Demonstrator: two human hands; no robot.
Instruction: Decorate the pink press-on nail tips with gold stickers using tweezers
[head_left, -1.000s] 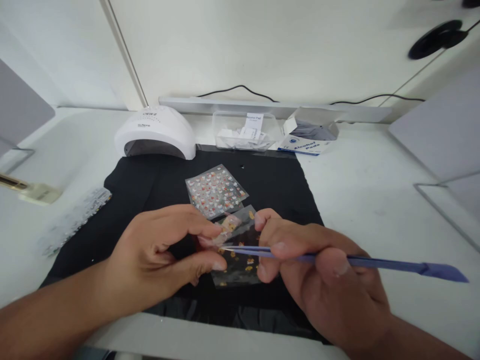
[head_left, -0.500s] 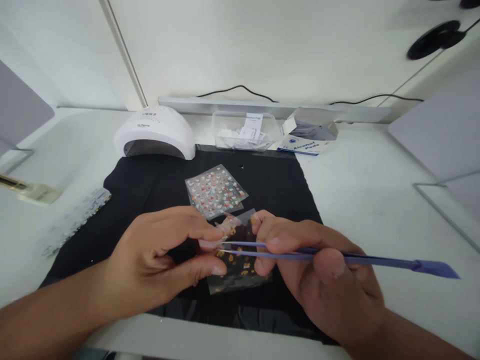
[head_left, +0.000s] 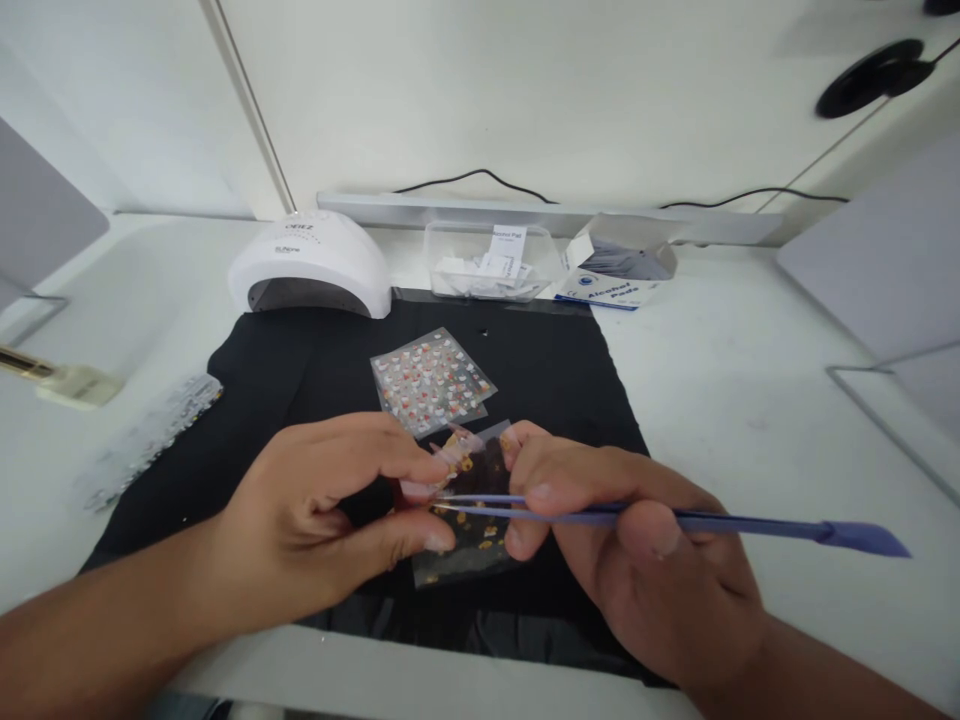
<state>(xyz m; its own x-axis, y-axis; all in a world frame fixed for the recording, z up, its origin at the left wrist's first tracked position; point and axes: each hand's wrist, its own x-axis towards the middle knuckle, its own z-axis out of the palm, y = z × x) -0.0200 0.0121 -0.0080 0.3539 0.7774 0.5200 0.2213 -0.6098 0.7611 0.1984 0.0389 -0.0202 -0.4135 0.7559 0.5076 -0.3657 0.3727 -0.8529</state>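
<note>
My left hand point(head_left: 322, 515) pinches the left edge of a clear nail sticker sheet point(head_left: 461, 560) with small gold-yellow designs. In my right hand point(head_left: 660, 560) is a pair of purple-blue tweezers point(head_left: 750, 524), gripped between thumb and fingers. Their tips point left and meet near my left fingertips, over the sheet. Whether a sticker sits between the tips is too small to tell. Some right fingers reach to the sheet's right edge. Just beyond my hands, more sticker sheets point(head_left: 431, 375) with white and red designs lie overlapping on the black cloth point(head_left: 555, 370).
At the back stand a white nail lamp point(head_left: 311, 260), a clear tray point(head_left: 491, 290) of alcohol pad packets and an open alcohol pads box point(head_left: 619, 290). To the left lie a cream polish bottle point(head_left: 79, 388) with a gold cap and a glittery clear pack point(head_left: 154, 435).
The tweezers' tips have come closer together, and the tweezers have shifted slightly left. My left hand stays almost still with the sheet.
</note>
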